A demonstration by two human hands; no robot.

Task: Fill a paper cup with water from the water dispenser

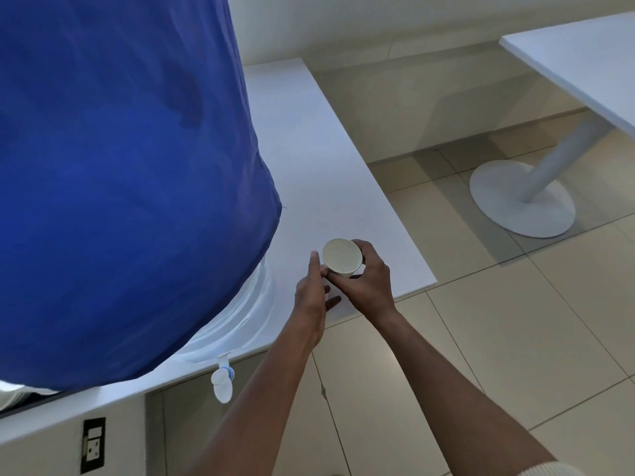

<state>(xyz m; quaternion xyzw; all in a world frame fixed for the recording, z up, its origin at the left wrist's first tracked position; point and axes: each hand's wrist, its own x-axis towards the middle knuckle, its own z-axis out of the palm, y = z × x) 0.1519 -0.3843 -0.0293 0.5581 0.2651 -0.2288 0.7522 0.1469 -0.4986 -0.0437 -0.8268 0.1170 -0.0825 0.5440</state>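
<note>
A white paper cup (342,257) is held above the white counter (343,173), its open mouth tilted toward me and looking empty. My right hand (369,280) wraps its fingers around the cup's side and base. My left hand (311,290) lies against the cup's lower left side, fingers stretched out and touching it. The water dispenser is a big jug under a blue cloth cover (120,183) on the counter to the left. Its white tap (221,381) with a blue ring juts over the counter's front edge, below and left of the hands.
The counter's front edge runs diagonally under my wrists, with tiled floor (481,355) below. A white table (584,56) on a round pedestal base (519,201) stands at the right. A wall socket (92,444) sits under the counter at the lower left.
</note>
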